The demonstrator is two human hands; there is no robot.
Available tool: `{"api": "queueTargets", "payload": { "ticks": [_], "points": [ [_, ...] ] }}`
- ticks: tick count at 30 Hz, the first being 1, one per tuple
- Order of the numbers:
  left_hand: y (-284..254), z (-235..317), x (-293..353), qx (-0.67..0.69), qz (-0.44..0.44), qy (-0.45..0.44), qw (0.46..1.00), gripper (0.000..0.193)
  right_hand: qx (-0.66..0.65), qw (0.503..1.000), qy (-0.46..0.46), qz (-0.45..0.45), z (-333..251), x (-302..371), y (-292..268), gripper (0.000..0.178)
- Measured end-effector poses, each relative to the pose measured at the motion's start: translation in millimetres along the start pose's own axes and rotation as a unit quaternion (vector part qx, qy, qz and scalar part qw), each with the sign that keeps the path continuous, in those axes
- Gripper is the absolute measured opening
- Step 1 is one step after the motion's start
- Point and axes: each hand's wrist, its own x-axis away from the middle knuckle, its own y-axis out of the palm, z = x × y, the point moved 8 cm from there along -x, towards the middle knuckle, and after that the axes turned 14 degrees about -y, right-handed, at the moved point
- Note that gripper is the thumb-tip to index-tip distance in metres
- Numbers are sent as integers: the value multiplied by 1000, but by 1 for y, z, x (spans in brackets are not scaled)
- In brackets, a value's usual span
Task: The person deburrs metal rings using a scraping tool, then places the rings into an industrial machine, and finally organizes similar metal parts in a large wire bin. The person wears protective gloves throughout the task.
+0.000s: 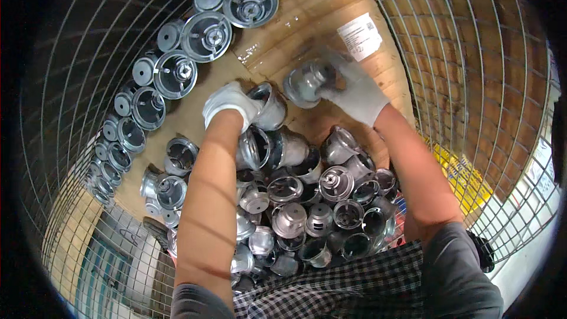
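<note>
In my right hand [360, 91], which wears a white glove, is a bell-shaped metal housing [304, 85] raised over the cardboard; its outline is slightly blurred. My left hand [230, 105], gloved in white too, grips the rim of another metal housing [270, 109] at the far edge of a loose heap. Part of the left fingers is hidden behind the glove's back. Many similar shiny housings [289, 220] lie jumbled in that heap between my forearms, some mouth up, others on their sides.
Along the left side, housings [207, 36] stand in an orderly curved double row on the cardboard sheet [295, 18]. Wire mesh walls [466, 65] surround the work on both sides. A white label [359, 35] sits on the cardboard. Beyond the right mesh is something yellow [460, 177].
</note>
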Motion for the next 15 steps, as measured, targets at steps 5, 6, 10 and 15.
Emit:
{"api": "queueTargets", "payload": {
  "ticks": [5,6,10,15],
  "points": [
    [31,0,-11,44,-53,23,997,66,196,977,-40,74,-38,-14,-8,70],
    [28,7,-8,64,-62,41,995,62,271,960,-58,42,-35,-18,-3,67],
    [8,31,5,131,48,60,988,53,133,974,65,170,23,-27,-30,54],
    [14,80,-10,461,-30,51,885,61,-103,916,347,170,166,-18,-52,36]
  ]
}}
